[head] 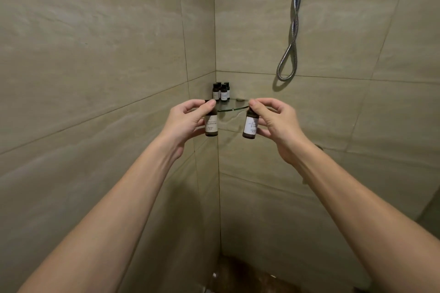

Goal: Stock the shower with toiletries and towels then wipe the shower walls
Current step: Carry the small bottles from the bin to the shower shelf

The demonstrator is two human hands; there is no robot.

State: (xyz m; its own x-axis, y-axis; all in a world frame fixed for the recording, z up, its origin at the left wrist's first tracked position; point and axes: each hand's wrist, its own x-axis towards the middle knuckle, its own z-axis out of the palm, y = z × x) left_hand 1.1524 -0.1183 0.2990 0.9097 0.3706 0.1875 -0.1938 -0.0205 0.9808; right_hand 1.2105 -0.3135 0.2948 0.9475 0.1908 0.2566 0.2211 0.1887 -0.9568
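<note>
Stocking partly done: cluster of bottles [221,91] standing at back of glass shelf [234,106]. Gripping left bottle [211,123] in left hand [188,119], pinching right bottle [250,127] in right hand [277,122], just below shelf edge. No towels visible; wiping of walls [95,54] likely pending.

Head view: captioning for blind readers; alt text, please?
The left hand holds one dark bottle, the right hand another bottle, before a glass corner shelf bearing similar bottles in a tiled shower. A metal hose hangs upper right.
</note>
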